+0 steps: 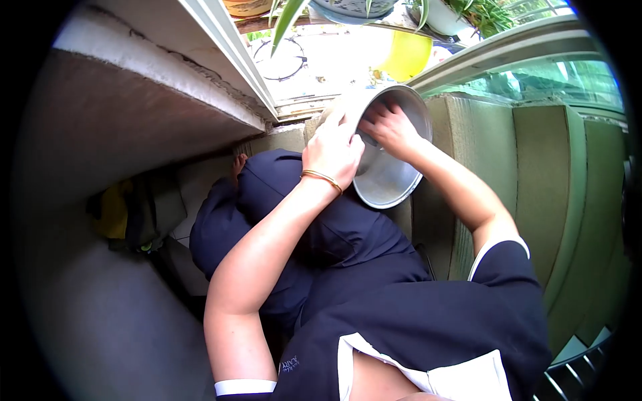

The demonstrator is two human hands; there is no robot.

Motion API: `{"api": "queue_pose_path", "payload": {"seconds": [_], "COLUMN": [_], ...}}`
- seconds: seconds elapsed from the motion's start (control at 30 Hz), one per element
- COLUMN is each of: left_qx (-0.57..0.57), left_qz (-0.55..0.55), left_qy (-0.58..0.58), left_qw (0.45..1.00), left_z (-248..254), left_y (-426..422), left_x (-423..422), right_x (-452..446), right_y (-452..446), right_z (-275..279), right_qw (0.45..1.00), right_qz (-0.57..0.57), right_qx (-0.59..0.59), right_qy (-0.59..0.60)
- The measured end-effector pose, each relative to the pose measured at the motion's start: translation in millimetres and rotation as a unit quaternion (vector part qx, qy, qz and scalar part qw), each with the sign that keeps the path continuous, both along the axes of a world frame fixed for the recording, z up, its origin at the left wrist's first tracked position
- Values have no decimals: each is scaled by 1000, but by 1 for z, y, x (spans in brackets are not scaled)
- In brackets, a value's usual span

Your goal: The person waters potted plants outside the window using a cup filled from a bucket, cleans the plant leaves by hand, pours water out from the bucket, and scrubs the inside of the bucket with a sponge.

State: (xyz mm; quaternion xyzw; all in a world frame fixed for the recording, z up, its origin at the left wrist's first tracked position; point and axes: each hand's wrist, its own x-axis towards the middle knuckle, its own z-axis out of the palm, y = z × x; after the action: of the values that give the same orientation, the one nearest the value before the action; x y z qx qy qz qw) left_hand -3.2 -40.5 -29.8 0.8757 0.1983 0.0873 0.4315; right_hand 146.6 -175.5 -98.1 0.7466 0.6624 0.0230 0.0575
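A round metal basin (386, 175) is tilted on its side near the window opening, its hollow facing my right side. My left hand (332, 150), with a gold bangle at the wrist, is closed on the basin's left rim and outer side. Inside the basin is my right hand (391, 127), its fingers against or close to the inner wall; they are partly blurred and in shade. Whether those fingers hold anything small cannot be made out. My bent knees in dark trousers are below and left of the basin.
Potted plants (461, 17) and a yellow-green container (406, 55) stand beyond the window frame (231, 50). Greenish ridged panels (485, 154) are on the right. A dark and yellow bag (137, 210) lies at the left. A metal rack (575, 374) shows at lower right.
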Motion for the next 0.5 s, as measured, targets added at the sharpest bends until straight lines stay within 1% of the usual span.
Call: {"api": "queue_pose_path", "payload": {"seconds": [0.07,0.13,0.17,0.2,0.23,0.27,0.33,0.4,0.43,0.47,0.5], "left_qx": [2,6,-3,-12,-9,-7,11,13,12,13,14], "left_qz": [3,9,14,19,21,20,19,15,16,22,17], "left_qy": [8,15,12,10,16,15,-2,4,13,-12,-11], "left_qw": [1000,1000,1000,1000,1000,1000,1000,1000,1000,1000,1000], "left_z": [1,-1,-4,-4,-4,-4,-3,1,4,2,3], "left_y": [1,1,1,2,1,1,1,1,1,0,0], "left_x": [0,1,3,4,4,3,3,3,3,2,2], "right_x": [-1,-4,-5,-7,-11,-14,-21,-29,-34,-37,-39], "right_y": [5,5,4,2,-1,-4,-15,-25,-26,-26,-28], "right_z": [-4,-10,-12,-16,-21,-25,-30,-25,-21,-16,-18], "right_qw": [995,989,989,984,977,977,963,962,973,981,989], "right_qz": [60,85,82,90,99,98,121,126,100,76,61], "right_qx": [-34,-69,-68,-95,-123,-121,-156,-155,-149,-140,-122], "right_qy": [-73,-98,-101,-122,-142,-143,-182,-188,-147,-107,-64]}}
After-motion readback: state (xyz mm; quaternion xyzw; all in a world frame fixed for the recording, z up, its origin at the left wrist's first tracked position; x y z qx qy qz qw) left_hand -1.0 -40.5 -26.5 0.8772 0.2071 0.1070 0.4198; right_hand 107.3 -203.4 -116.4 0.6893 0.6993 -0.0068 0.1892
